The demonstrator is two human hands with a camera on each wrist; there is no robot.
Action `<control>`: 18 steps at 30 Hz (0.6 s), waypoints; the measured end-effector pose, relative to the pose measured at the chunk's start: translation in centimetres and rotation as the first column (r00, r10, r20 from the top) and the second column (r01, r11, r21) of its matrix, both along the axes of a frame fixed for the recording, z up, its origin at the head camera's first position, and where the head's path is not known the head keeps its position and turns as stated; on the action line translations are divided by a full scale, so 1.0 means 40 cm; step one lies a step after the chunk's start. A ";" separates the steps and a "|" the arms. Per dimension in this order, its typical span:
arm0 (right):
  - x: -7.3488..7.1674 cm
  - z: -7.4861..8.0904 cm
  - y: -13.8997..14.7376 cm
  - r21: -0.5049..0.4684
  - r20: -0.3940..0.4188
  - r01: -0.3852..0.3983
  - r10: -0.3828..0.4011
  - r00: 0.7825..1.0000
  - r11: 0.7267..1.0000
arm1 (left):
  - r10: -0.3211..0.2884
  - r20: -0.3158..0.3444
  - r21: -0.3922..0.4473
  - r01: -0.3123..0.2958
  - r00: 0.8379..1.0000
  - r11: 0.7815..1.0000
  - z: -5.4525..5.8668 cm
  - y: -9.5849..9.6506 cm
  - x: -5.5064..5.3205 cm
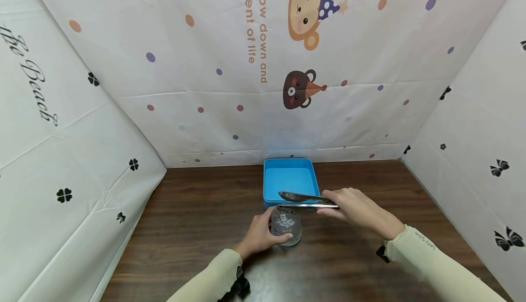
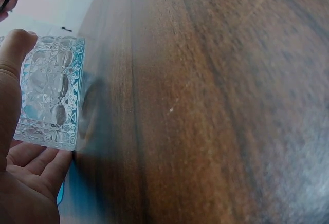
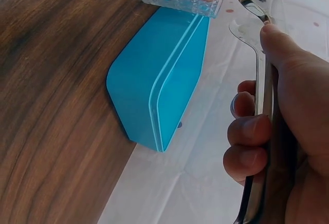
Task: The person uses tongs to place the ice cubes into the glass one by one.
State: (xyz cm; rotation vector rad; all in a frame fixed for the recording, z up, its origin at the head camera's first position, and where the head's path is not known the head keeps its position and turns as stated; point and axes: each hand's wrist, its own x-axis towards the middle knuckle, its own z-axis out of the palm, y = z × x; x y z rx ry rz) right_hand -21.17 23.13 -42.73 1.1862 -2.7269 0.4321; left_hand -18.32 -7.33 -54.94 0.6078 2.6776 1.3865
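Observation:
A clear cut-glass tumbler (image 1: pixel 291 231) stands upright near the middle of the wooden table. My left hand (image 1: pixel 260 233) holds it from the left side, thumb in front and fingers behind. In the right wrist view, metal tongs (image 3: pixel 261 88) have one fork-like tip and one spoon-like tip. My right hand (image 1: pixel 355 208) grips them, with the thumb on one arm and fingers round the other. Their tips are apart, pointing left above the tumbler's rim. Whether anything lies inside the patterned glass I cannot tell.
Directly behind the tumbler is a blue rectangular box (image 1: pixel 291 169), open at the top, against the back wall. White printed cloth (image 1: pixel 185 124) covers the back and both sides. The brown wooden table (image 1: pixel 185 229) extends to either side of the hands.

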 end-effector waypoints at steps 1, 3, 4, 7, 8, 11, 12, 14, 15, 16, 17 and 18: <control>0.000 -0.001 0.000 0.001 0.001 0.000 0.000 1.000 1.000 | 0.001 -0.001 -0.004 -0.001 1.000 1.000 0.000 -0.001 0.000; -0.002 -0.003 -0.001 -0.001 0.007 0.001 -0.001 1.000 1.000 | 0.003 -0.003 -0.010 -0.003 1.000 1.000 -0.001 -0.002 -0.001; -0.001 -0.002 -0.001 0.000 0.012 0.003 -0.003 1.000 1.000 | 0.000 -0.005 -0.009 0.000 1.000 1.000 -0.002 -0.001 -0.002; -0.003 0.000 -0.001 0.001 0.033 0.009 -0.009 0.999 1.000 | -0.012 -0.013 0.008 0.012 1.000 1.000 -0.002 0.000 -0.002; -0.005 0.001 -0.002 0.002 0.037 0.010 -0.010 0.999 1.000 | -0.015 -0.016 0.015 0.016 1.000 1.000 -0.002 0.000 -0.003; -0.017 0.005 -0.006 0.003 0.048 0.011 -0.011 0.999 1.000 | -0.025 -0.024 0.045 0.026 0.999 0.999 -0.002 0.000 -0.003; -0.022 0.007 -0.007 0.004 0.050 0.011 -0.011 0.999 1.000 | -0.027 -0.026 0.052 0.029 0.999 0.998 -0.002 0.000 -0.004; -0.035 0.012 -0.010 0.007 0.049 0.012 -0.013 0.999 1.000 | -0.031 -0.028 0.066 0.033 0.999 0.997 -0.002 0.000 -0.005; -0.042 0.015 -0.012 0.011 0.054 0.017 -0.018 0.998 1.000 | -0.032 -0.027 0.072 0.034 0.999 0.997 -0.003 0.000 -0.005; -0.049 0.018 -0.013 0.014 0.059 0.021 -0.022 0.998 1.000 | -0.032 -0.027 0.074 0.034 0.999 0.997 -0.003 0.001 -0.005; -0.056 0.020 -0.014 0.017 0.065 0.024 -0.026 0.998 1.000 | -0.033 -0.027 0.075 0.034 0.999 0.997 -0.004 0.001 -0.005; -0.063 0.022 -0.015 0.025 0.073 0.030 -0.031 0.997 0.999 | -0.031 -0.024 0.073 0.032 0.999 0.997 -0.004 0.002 -0.005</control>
